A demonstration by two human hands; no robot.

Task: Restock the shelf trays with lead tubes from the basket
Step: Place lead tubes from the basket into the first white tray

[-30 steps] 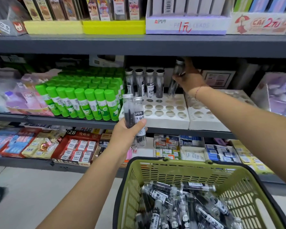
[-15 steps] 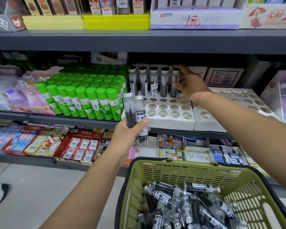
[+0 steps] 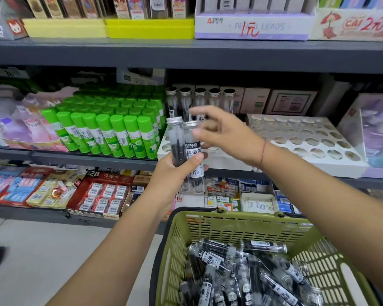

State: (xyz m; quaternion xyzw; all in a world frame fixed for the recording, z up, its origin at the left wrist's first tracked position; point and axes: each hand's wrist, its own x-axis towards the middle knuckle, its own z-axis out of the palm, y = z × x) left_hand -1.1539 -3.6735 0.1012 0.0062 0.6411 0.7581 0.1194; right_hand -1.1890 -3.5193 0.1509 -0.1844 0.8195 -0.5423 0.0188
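Head view: just left of the white tray (image 3: 226, 161), green-capped glue sticks (image 3: 111, 133) stand packed in rows on the same grey shelf (image 3: 86, 159). In front of the tray's left end, the left hand (image 3: 175, 173) grips two lead tubes (image 3: 185, 144) upright and side by side, with fingers and thumb curled round their lower halves. Their silver caps rise above the tray's front edge, and black leads show through the clear walls. Along the back of the tray, five lead tubes (image 3: 200, 99) stand in a row with their caps up.

Over the tray's middle, the right hand (image 3: 221, 133) hangs with its fingers spread and loosely bent, holding nothing. It is blurred, and its fingertips are just beside the caps of the two gripped tubes. Whether they touch cannot be told. A red thread (image 3: 263, 151) circles that wrist.

Right of the tray, close against it, sits a second tray (image 3: 307, 140) of the same kind, its rows of round holes open. Below the tray and nearer the camera, towards the right, a green basket (image 3: 241, 224) holds a heap of loose lead tubes (image 3: 241, 272) lying on their sides.
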